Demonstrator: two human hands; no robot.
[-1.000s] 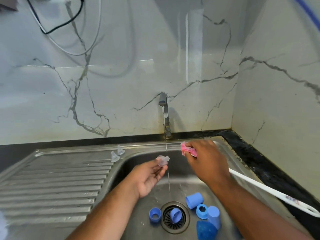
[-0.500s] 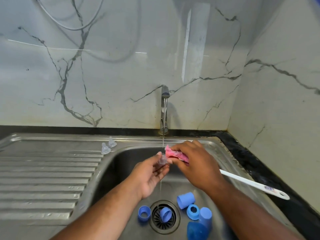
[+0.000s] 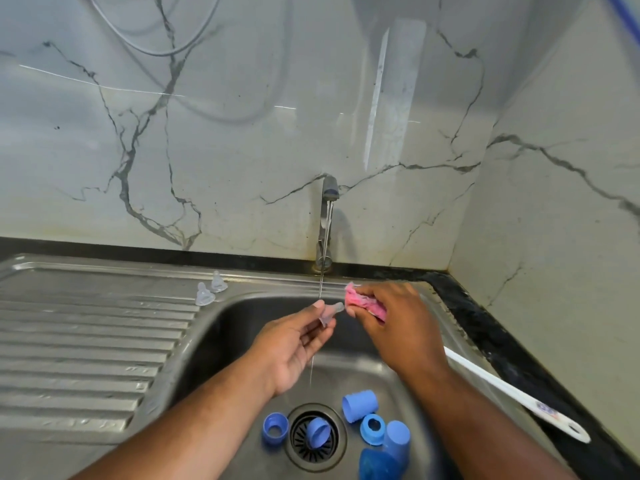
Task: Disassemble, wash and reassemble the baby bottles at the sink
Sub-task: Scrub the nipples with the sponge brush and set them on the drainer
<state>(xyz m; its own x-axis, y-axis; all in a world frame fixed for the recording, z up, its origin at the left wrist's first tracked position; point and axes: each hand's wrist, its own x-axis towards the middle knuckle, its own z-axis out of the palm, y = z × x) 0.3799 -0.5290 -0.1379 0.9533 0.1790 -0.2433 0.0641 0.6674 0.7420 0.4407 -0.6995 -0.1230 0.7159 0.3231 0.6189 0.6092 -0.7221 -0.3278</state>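
Note:
My left hand [image 3: 298, 344] pinches a clear silicone teat [image 3: 330, 311] over the sink basin [image 3: 221, 341], just under the thin stream from the tap [image 3: 327, 216]. My right hand [image 3: 398, 323] grips a pink sponge [image 3: 363, 303] whose tip touches the teat. Two more clear teats [image 3: 209, 289] stand on the draining board by the basin's rim. Several blue bottle caps and collar rings [image 3: 360, 405] lie on the basin floor around the drain [image 3: 317, 436].
A long white brush handle [image 3: 512, 393] lies along the basin's right edge, partly hidden behind my right arm. The ribbed steel draining board [image 3: 79, 344] spreads to the left. Marble wall [image 3: 242, 133] stands behind and to the right; a black counter strip [image 3: 491, 334] borders the sink.
The sponge in my right hand has come left to meet the teat, which my left hand keeps under the running water. The camera has tilted downward.

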